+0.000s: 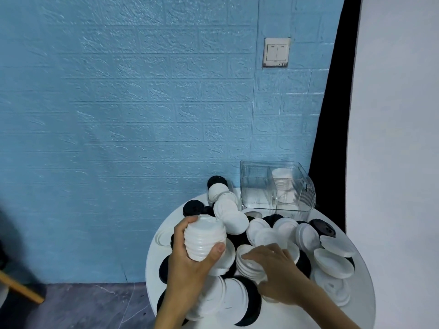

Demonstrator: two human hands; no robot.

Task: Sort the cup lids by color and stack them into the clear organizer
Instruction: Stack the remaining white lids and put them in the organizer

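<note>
Gripped in the left hand [190, 255], thumb and fingers curled round it, is a stack of white lids [204, 237], raised over the round white table [363, 302]. Right hand [278, 276] lies fingers spread and lightly bent on a low white stack [249, 267] in the pile of loose black and white lids [306, 236]; real hold unclear. Clear organizer [255, 186] sits at the table's far edge, white lids [283, 184] in its right compartment. Light switch [276, 52] on the blue wall.
</note>
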